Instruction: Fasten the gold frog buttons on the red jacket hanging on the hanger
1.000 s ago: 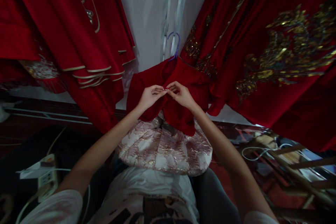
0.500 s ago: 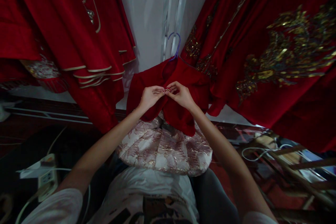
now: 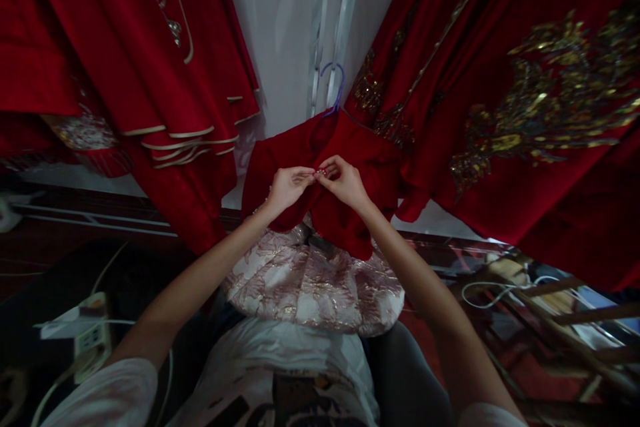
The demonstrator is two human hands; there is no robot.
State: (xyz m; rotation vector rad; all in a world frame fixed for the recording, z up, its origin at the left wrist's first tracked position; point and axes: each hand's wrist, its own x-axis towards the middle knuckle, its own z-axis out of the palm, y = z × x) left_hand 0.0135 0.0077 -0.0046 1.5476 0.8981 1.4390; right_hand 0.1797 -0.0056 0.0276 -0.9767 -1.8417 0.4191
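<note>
A small red garment hangs in front of me on a purple hanger. My left hand and my right hand meet at its front opening. Both pinch the fabric edges together with closed fingertips around a small fastening I cannot make out clearly. A pale brocade skirt with pink and gold pattern spreads below the red garment, just above my lap.
Red robes with cream trim hang on the left. A red robe with gold embroidery hangs on the right. A white power strip with cables lies on the floor at lower left. A wooden chair frame stands at lower right.
Almost nothing differs. Both hands stay pinched at the same spot on the red garment, with only slight finger movement.
</note>
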